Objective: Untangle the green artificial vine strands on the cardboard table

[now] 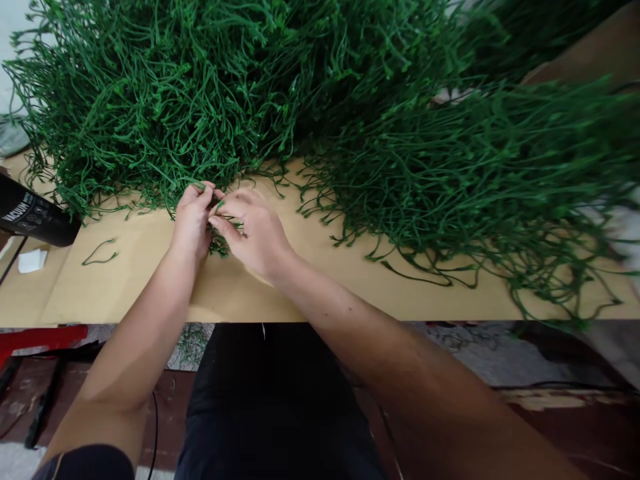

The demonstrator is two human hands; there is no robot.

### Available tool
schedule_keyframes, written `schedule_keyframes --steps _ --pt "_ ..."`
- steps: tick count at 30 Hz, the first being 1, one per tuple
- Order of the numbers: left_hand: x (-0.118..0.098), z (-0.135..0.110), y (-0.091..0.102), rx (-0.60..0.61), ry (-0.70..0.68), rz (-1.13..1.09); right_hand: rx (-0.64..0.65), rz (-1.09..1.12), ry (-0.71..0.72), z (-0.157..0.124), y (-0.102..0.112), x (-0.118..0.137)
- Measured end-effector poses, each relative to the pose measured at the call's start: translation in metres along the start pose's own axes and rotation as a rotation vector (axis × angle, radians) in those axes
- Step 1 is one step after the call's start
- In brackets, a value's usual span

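- A person works at a table (350,287) covered in brown card, at the near fringe of a heap (150,100) of green plastic stems.
- The left hand (193,220) and right hand (253,233) are drawn together just in front of the heap, their fingertips meeting.
- Both hands are pinched on a sprig (220,205), a short green piece caught between thumbs and forefingers. The right hand is slightly blurred.
- The sprig sits at the heap's near edge, level with its lowest trailing stems.
- A small tuft (220,247) of the same green shows beneath the hands, in front of the heap.
- Right of the heap, a fan (475,187) of longer stems lies flatter and reaches toward the table's near edge.
- Left of the heap, a black flask (33,215) lies on its side, touching the outermost stems, with the word "VACUUM" on it.
- A loose stem (100,252) lies alone on the card in front of the heap's left end, apart from it.
- A white block (31,260) rests further left of the heap, just below the flask.
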State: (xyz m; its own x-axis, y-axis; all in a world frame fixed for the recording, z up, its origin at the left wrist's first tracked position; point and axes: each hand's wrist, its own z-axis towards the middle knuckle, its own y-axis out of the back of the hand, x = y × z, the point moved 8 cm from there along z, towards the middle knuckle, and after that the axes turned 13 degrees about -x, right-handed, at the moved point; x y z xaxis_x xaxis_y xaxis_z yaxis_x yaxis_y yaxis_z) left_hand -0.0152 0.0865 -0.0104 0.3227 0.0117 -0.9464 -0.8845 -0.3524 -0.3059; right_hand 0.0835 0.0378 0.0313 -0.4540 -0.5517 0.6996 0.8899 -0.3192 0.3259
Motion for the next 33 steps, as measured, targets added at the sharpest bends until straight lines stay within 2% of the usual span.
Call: schedule_keyframes --steps 4,7,10,13,19,23,27,30,33 --pt "-0.006 -0.002 -0.001 0.039 -0.059 0.081 -0.069 0.271 -0.117 0.010 0.012 -0.013" --pt "-0.008 -0.008 -0.010 0.176 -0.077 0.197 -0.143 0.507 -0.311 0.018 0.026 -0.036" --pt "-0.006 -0.017 -0.019 0.330 -0.078 0.287 -0.204 0.641 -0.487 0.019 0.035 -0.058" --pt "-0.001 -0.021 -0.023 0.394 -0.121 0.412 -0.218 0.721 -0.587 0.015 0.035 -0.067" --pt "-0.004 -0.021 -0.027 0.408 -0.252 0.543 -0.172 0.823 -0.681 0.008 0.030 -0.064" --pt "0.001 -0.027 -0.029 0.472 -0.205 0.598 -0.153 0.827 -0.748 0.006 0.028 -0.065" --pt "0.008 -0.032 -0.030 0.524 -0.158 0.617 -0.132 0.798 -0.903 -0.001 0.021 -0.071" --pt "0.011 -0.027 -0.028 0.454 -0.152 0.599 -0.122 0.751 -1.016 -0.009 0.019 -0.077" --pt "0.009 -0.020 -0.027 0.344 -0.277 0.686 -0.126 0.712 -0.962 -0.011 0.021 -0.080"
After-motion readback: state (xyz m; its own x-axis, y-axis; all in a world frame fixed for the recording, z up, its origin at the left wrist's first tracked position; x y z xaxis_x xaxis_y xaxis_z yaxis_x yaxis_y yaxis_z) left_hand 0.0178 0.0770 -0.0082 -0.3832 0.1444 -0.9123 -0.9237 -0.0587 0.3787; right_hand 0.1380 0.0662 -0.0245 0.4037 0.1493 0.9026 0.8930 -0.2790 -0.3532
